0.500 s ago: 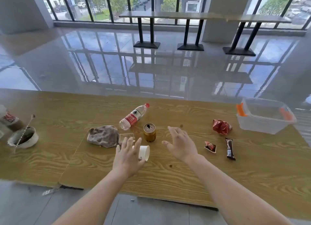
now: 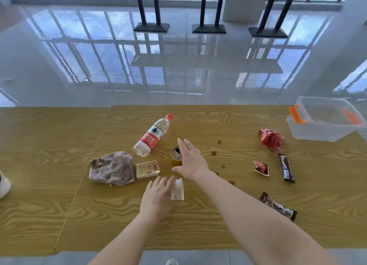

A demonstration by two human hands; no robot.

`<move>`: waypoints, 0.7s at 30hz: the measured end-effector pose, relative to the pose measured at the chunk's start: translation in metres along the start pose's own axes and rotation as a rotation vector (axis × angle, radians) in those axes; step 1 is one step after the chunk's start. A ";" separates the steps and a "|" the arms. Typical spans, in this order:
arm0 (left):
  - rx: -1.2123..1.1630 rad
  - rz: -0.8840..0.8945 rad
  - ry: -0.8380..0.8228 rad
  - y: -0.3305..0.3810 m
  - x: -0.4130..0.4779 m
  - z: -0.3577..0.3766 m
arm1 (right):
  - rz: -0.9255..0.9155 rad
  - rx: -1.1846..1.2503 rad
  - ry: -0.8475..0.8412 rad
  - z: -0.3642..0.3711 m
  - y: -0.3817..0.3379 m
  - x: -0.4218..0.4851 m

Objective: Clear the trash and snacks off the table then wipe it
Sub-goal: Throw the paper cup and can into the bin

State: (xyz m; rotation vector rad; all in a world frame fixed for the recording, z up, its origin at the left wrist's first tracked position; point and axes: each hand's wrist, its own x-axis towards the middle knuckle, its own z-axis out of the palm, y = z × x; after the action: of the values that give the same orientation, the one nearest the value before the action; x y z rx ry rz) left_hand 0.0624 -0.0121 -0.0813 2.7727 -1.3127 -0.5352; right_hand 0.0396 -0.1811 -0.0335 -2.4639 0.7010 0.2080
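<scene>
Now R hand (image 2: pixel 191 161) has moved over can (image 2: pixel 175 154).

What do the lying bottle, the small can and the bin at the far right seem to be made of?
Bottle: probably clear plastic; see-through and glossy.
Can: likely metal; shiny silvery top, gold side.
Bin: translucent plastic, slightly frosted, with orange clips.

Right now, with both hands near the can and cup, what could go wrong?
The can stands upright, top opened; the right hand, open over it, could tip it and spill any leftover drink.
The paper cup lies on its side by the left hand and might roll away.
</scene>
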 end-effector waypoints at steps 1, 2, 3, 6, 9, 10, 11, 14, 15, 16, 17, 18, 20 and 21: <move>0.011 0.011 0.009 -0.004 0.000 0.003 | 0.001 -0.025 -0.018 0.003 -0.003 0.004; 0.004 0.016 0.018 -0.007 0.000 0.006 | -0.002 -0.046 -0.025 0.007 -0.004 0.007; -0.016 0.019 0.024 -0.011 0.000 0.008 | -0.004 -0.061 -0.027 0.010 -0.006 0.010; -0.080 0.022 0.062 -0.017 -0.002 0.012 | -0.038 -0.089 0.037 0.015 -0.003 0.014; -0.163 -0.038 0.092 -0.023 -0.004 0.011 | -0.056 -0.048 0.088 0.014 0.003 0.013; -0.206 -0.070 0.099 -0.024 -0.005 0.010 | -0.053 -0.029 0.094 0.014 0.006 0.011; -0.249 -0.097 0.108 -0.023 -0.006 0.009 | -0.047 -0.013 0.098 0.013 0.008 0.008; -0.357 -0.168 0.132 -0.018 -0.004 0.002 | -0.041 0.023 0.135 0.009 0.017 -0.003; -0.384 -0.184 0.143 -0.017 -0.003 0.000 | -0.041 0.027 0.152 0.007 0.019 -0.008; -0.406 -0.190 0.157 -0.015 -0.003 -0.003 | -0.041 0.028 0.168 0.005 0.022 -0.013; -0.420 -0.186 0.168 -0.013 -0.002 -0.004 | -0.039 0.029 0.182 0.003 0.024 -0.018; -0.427 -0.176 0.177 -0.011 -0.001 -0.006 | -0.035 0.034 0.195 0.001 0.027 -0.024; -0.435 -0.157 0.194 -0.007 0.000 -0.010 | -0.013 0.048 0.211 -0.003 0.032 -0.036; -0.444 -0.153 0.203 -0.005 0.000 -0.011 | -0.003 0.055 0.218 -0.006 0.034 -0.042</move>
State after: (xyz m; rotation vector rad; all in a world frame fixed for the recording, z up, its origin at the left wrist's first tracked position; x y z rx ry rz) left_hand 0.0699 -0.0099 -0.0720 2.4856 -0.8256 -0.4674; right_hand -0.0142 -0.1895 -0.0328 -2.4572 0.7828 -0.0820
